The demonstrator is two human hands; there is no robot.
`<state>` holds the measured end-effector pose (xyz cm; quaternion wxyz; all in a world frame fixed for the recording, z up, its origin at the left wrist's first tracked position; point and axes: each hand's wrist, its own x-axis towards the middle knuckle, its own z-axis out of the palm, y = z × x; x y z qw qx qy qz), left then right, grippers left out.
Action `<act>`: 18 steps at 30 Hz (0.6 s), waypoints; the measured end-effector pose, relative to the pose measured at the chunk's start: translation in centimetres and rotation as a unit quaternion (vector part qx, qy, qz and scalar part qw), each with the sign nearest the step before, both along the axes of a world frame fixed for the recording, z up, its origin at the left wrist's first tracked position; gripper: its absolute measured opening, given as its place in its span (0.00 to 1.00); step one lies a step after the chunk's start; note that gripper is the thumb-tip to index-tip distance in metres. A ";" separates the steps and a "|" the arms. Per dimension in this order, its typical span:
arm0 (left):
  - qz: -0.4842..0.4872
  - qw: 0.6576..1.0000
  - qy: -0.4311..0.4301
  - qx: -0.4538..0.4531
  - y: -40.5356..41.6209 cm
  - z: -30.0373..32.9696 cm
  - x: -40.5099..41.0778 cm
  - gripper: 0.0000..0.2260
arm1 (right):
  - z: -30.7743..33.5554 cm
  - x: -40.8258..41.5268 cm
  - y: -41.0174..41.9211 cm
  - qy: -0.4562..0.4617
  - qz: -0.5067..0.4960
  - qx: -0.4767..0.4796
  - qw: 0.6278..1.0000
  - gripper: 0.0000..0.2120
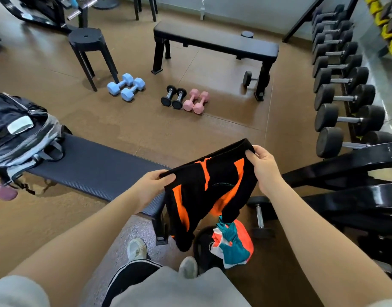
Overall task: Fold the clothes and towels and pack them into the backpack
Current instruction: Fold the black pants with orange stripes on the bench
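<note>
A pair of black fabric shorts with orange panels (209, 191) hangs in the air over the near end of the dark padded counter (97, 167), its waistband pinched by the left hand (156, 185) and the right hand (262, 161). A grey-and-black backpack (19, 134) sits on the counter's far left end. A crumpled teal, orange and white garment (233, 244) lies below the shorts.

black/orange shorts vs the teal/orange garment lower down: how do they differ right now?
The black and orange shorts are held up by the waistband, left hand and right hand each gripping a corner; the teal and orange garment lies untouched. The shorts hang spread open; the garment is crumpled in a heap on a dark stool. Both are still unfolded and outside the backpack.
</note>
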<state>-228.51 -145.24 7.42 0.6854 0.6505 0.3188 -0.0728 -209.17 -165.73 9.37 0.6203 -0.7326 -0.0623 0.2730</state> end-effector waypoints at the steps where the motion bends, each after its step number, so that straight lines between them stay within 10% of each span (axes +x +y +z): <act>1: -0.003 0.999 0.006 0.036 -0.3 -0.1 0.1 0.07 | -0.7 0.2 -0.4 -0.020 0.006 -0.022 1.000 0.05; 5: -0.073 0.972 0.048 0.220 -3.2 -0.6 1.2 0.08 | -4.2 1.3 -2.2 -0.117 0.009 -0.177 0.977 0.03; 18: -0.009 0.985 -0.002 0.171 0.3 1.5 3.3 0.06 | -4.4 4.5 10.8 -0.163 0.004 -0.135 0.977 0.03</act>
